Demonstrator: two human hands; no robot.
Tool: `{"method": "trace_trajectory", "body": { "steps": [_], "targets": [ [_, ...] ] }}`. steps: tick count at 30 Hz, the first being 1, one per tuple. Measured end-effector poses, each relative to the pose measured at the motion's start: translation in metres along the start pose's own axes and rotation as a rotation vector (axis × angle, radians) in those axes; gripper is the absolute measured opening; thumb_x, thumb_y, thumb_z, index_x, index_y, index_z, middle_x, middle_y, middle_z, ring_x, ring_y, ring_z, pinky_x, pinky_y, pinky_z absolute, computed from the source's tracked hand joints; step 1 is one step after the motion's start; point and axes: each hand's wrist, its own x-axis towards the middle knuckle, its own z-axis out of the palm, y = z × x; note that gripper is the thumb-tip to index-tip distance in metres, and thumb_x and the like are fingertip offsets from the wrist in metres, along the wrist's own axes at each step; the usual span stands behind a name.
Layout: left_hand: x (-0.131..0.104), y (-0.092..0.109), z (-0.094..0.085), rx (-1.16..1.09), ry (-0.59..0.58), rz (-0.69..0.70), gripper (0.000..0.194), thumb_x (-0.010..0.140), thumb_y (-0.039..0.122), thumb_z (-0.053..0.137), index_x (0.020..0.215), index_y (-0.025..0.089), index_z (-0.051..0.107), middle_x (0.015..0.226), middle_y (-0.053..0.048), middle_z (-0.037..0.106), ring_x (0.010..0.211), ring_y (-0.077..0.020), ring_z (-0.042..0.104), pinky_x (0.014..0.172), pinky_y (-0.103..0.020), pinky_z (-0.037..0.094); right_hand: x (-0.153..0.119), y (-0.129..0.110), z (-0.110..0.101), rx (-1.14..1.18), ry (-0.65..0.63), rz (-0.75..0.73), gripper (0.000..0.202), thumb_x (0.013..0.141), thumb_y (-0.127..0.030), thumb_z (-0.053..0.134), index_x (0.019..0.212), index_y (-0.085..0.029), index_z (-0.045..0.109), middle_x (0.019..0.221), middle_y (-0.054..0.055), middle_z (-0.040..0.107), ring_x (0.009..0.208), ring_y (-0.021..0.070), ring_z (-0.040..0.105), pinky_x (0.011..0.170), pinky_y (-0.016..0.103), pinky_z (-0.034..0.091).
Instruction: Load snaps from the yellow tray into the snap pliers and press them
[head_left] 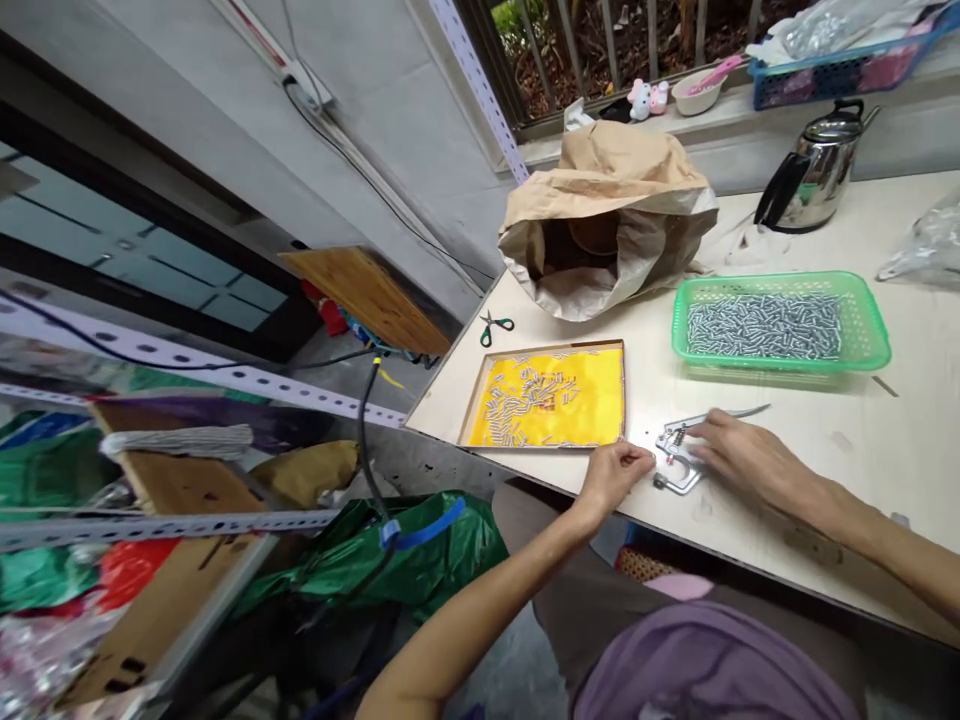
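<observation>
The head view looks down on a seated person's purple garment (690, 650) and, just ahead, the near edge of a pale worktop (915, 400). Over that edge the left hand (611, 478) pinches its thumb and fingertips together; whether they hold anything is too small to tell. Beside them a silver hand tool (679, 440) with a C-shaped frame and a spring lies on the worktop. The right hand (739, 450) touches its handle end with bent fingers; it cannot be told whether they close around it.

Left of the tool, a shallow yellow-lined tray (606, 395) holds scattered small metal pins (517, 405), most toward its left side. Farther right, a green basket (784, 372) contains many similar metal pieces (765, 325). Dark-handled scissors (495, 325) lie beyond the tray, near a crumpled brown paper bag (611, 190). A shiny kettle (825, 170) stands behind the basket. Farthest, a blue basket (825, 88) and a bowl (697, 97) sit on the window ledge.
</observation>
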Motion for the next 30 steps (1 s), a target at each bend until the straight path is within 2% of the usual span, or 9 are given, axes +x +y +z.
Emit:
{"method": "trace_trajectory", "body": {
  "steps": [3,6,11,17,20,23,25,27,30],
  "targets": [
    [0.004,0.003,0.013,0.081,-0.023,-0.004,0.019,0.066,0.030,0.069,0.065,0.012,0.070,0.054,0.002,0.058,0.054,-0.0086,0.048,0.052,-0.018,0.035,-0.041,0.016,0.008,-0.079,-0.071,0.097,0.011,0.090,-0.029,0.051,0.086,-0.022,0.059,0.086,0.002,0.056,0.064,0.0134,0.057,0.049,0.024,0.038],
    [0.006,0.007,0.018,0.157,-0.056,-0.039,0.016,0.068,0.027,0.065,0.064,0.011,0.069,0.050,0.004,0.054,0.051,-0.0077,0.046,0.051,-0.018,0.033,-0.058,0.018,0.013,-0.077,-0.091,0.127,0.010,0.090,-0.025,0.049,0.083,-0.022,0.056,0.083,0.001,0.055,0.063,0.0130,0.056,0.049,0.025,0.037],
    [0.008,0.011,0.020,0.242,-0.100,-0.173,0.018,0.070,0.027,0.065,0.061,0.012,0.065,0.041,0.008,0.039,0.039,-0.0045,0.031,0.041,-0.019,0.024,-0.061,0.015,0.014,-0.056,-0.049,0.094,0.020,0.094,-0.022,0.040,0.076,-0.022,0.049,0.078,0.000,0.051,0.061,0.0117,0.052,0.049,0.025,0.033],
    [0.012,0.015,0.022,0.283,-0.175,-0.283,0.022,0.069,0.026,0.069,0.053,0.013,0.059,0.038,0.008,0.038,0.035,-0.0046,0.032,0.037,-0.019,0.024,-0.061,0.019,0.019,-0.129,-0.132,0.120,0.020,0.094,-0.018,0.040,0.078,-0.020,0.051,0.081,0.002,0.054,0.061,0.0113,0.051,0.046,0.025,0.027],
    [0.013,0.016,0.022,0.273,-0.193,-0.315,0.022,0.066,0.027,0.072,0.055,0.013,0.059,0.038,0.009,0.039,0.033,-0.0041,0.032,0.036,-0.018,0.024,-0.061,0.022,0.017,-0.118,-0.115,0.080,0.022,0.094,-0.019,0.038,0.078,-0.021,0.053,0.083,0.002,0.056,0.065,0.0125,0.054,0.049,0.024,0.032],
    [0.012,0.013,0.022,0.245,-0.210,-0.347,0.023,0.063,0.029,0.075,0.056,0.013,0.059,0.037,0.009,0.040,0.032,-0.0039,0.032,0.035,-0.018,0.026,-0.058,0.032,0.013,-0.124,-0.030,0.012,0.012,0.089,-0.031,0.053,0.092,-0.021,0.059,0.100,0.009,0.061,0.086,0.0205,0.059,0.064,0.030,0.045],
    [0.010,0.010,0.023,0.228,-0.211,-0.362,0.025,0.063,0.031,0.076,0.057,0.013,0.059,0.038,0.008,0.042,0.032,-0.0039,0.032,0.035,-0.018,0.026,-0.052,0.043,0.014,-0.152,0.051,-0.013,0.044,0.078,-0.043,0.067,0.114,-0.018,0.057,0.125,0.017,0.055,0.111,0.0318,0.053,0.081,0.041,0.047],
    [0.008,0.008,0.023,0.216,-0.205,-0.369,0.026,0.063,0.033,0.076,0.059,0.013,0.060,0.039,0.008,0.044,0.032,-0.0037,0.032,0.034,-0.018,0.025,-0.046,0.055,0.017,-0.172,0.085,-0.030,0.076,0.069,-0.054,0.072,0.131,-0.016,0.048,0.140,0.022,0.044,0.129,0.0391,0.039,0.094,0.051,0.041],
    [0.004,0.007,0.024,0.221,-0.198,-0.375,0.026,0.065,0.034,0.076,0.061,0.012,0.062,0.040,0.008,0.044,0.033,-0.0033,0.032,0.035,-0.018,0.024,-0.038,0.067,0.023,-0.172,0.036,-0.057,0.091,0.064,-0.065,0.069,0.136,-0.015,0.044,0.139,0.022,0.046,0.133,0.0399,0.034,0.103,0.057,0.031]
  ]
}}
